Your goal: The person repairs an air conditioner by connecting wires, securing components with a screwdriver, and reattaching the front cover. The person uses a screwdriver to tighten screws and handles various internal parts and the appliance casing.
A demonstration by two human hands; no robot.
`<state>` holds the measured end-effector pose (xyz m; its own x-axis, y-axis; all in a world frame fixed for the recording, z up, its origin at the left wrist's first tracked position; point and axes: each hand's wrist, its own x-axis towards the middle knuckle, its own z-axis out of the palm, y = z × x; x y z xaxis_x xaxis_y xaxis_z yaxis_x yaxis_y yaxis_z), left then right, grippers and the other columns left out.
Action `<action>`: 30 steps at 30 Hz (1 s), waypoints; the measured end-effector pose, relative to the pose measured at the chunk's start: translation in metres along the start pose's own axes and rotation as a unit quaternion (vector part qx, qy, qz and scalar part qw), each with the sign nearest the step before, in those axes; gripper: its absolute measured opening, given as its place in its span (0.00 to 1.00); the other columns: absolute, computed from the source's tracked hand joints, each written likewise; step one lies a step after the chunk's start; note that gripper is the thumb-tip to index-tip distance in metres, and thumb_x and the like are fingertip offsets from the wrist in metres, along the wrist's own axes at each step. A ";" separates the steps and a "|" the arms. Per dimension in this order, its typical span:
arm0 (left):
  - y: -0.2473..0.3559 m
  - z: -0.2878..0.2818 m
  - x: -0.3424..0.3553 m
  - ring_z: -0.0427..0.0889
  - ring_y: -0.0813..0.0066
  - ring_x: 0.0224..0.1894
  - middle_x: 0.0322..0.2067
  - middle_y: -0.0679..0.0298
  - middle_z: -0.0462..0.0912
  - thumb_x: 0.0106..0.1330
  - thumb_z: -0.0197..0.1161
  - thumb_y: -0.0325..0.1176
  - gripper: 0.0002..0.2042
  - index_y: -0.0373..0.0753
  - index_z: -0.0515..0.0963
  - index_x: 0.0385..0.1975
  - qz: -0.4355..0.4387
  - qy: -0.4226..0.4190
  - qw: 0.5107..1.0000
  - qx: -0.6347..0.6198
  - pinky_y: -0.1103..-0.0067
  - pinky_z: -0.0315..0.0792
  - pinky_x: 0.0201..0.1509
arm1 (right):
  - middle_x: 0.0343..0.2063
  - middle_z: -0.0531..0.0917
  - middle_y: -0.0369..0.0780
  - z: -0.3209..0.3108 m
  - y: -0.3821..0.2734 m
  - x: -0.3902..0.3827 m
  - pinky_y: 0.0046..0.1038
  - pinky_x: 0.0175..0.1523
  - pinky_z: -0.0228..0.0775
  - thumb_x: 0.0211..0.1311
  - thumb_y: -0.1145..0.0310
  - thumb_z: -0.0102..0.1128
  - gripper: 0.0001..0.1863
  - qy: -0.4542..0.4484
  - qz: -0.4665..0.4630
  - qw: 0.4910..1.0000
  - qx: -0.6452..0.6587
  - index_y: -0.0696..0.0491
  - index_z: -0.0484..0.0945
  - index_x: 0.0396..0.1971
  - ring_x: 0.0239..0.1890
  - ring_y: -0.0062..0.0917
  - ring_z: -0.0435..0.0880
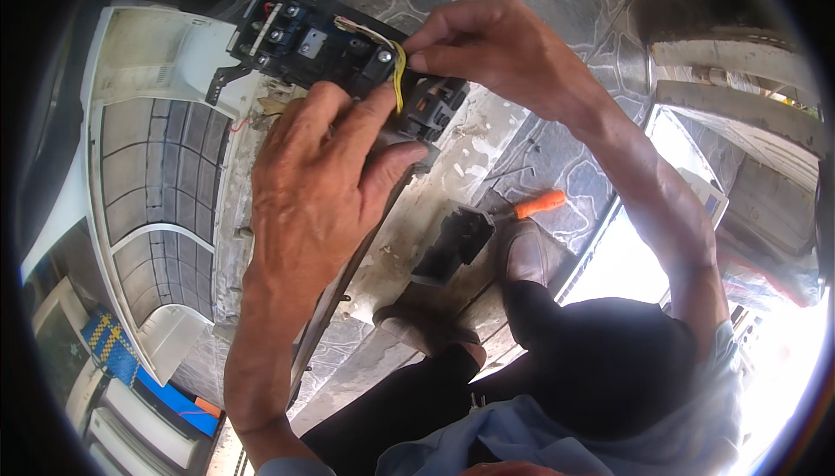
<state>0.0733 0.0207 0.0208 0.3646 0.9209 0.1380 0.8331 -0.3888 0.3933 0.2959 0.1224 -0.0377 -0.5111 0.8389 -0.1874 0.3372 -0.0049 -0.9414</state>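
A black plastic assembly (304,33) with screws, a metal plate and yellow and white wires (398,76) lies across a long, scuffed pale unit (461,159). My left hand (309,189) grips the assembly's lower edge, fingers curled beside the wires and thumb near a smaller dark block (430,111) at its right end. My right hand (504,59) has thumb and forefinger closed at the right edge of the assembly, right beside the yellow wire; what is pinched there is hidden.
An orange-handled screwdriver (539,203), a dark open box (450,246) and small tools lie below, near my shoes (526,259). A white curved cover with mesh filters (156,172) is at left. Slatted panels (731,119) stand at right, on stone paving (587,59).
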 end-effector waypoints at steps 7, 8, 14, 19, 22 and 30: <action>-0.006 0.010 -0.001 0.81 0.59 0.40 0.39 0.58 0.80 0.69 0.72 0.35 0.23 0.40 0.82 0.63 0.026 0.014 1.000 -0.004 0.66 0.75 0.45 | 0.32 0.90 0.37 -0.016 -0.018 0.016 0.26 0.39 0.77 0.68 0.65 0.69 0.09 -0.057 -0.046 0.991 -0.116 0.53 0.90 0.43 0.32 0.20 0.87; -0.007 0.007 -0.004 0.80 0.59 0.39 0.39 0.58 0.79 0.69 0.72 0.35 0.23 0.40 0.82 0.63 0.013 0.001 1.000 -0.003 0.67 0.75 0.45 | 0.30 0.88 0.36 -0.016 -0.024 0.024 0.24 0.35 0.75 0.67 0.66 0.73 0.09 -0.092 -0.009 0.993 -0.074 0.55 0.89 0.40 0.30 0.20 0.84; 0.001 0.002 0.006 0.79 0.61 0.38 0.38 0.58 0.76 0.69 0.72 0.38 0.23 0.39 0.82 0.63 -0.024 -0.062 0.996 -0.053 0.68 0.75 0.45 | 0.23 0.82 0.29 -0.024 0.004 0.052 0.25 0.32 0.64 0.69 0.56 0.74 0.14 -0.189 0.003 0.973 0.130 0.53 0.91 0.34 0.28 0.15 0.74; -0.005 0.002 0.000 0.80 0.59 0.41 0.39 0.56 0.75 0.69 0.73 0.40 0.23 0.37 0.82 0.61 -0.017 -0.040 0.996 -0.081 0.66 0.76 0.46 | 0.23 0.82 0.30 -0.028 0.000 0.074 0.24 0.32 0.65 0.68 0.57 0.76 0.14 -0.264 0.040 0.958 0.102 0.54 0.91 0.33 0.28 0.16 0.74; 0.000 0.011 -0.014 0.80 0.57 0.42 0.41 0.56 0.75 0.68 0.74 0.39 0.24 0.36 0.82 0.61 -0.050 0.014 0.989 -0.138 0.65 0.76 0.46 | 0.24 0.83 0.31 -0.024 0.007 0.076 0.23 0.33 0.68 0.68 0.58 0.76 0.14 -0.268 0.055 0.955 0.119 0.55 0.91 0.34 0.28 0.16 0.76; 0.006 0.009 -0.001 0.80 0.65 0.38 0.38 0.59 0.76 0.67 0.75 0.37 0.23 0.37 0.83 0.60 -0.012 -0.026 0.999 -0.034 0.70 0.75 0.42 | 0.31 0.88 0.35 -0.041 -0.009 0.063 0.22 0.38 0.76 0.67 0.62 0.77 0.13 -0.248 0.056 0.964 0.083 0.57 0.91 0.41 0.31 0.18 0.83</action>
<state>0.0816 0.0175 0.0144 0.3676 0.9264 0.0814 0.8127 -0.3626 0.4562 0.2926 0.1977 -0.0297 -0.8071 0.4655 -0.3631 0.3022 -0.2026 -0.9315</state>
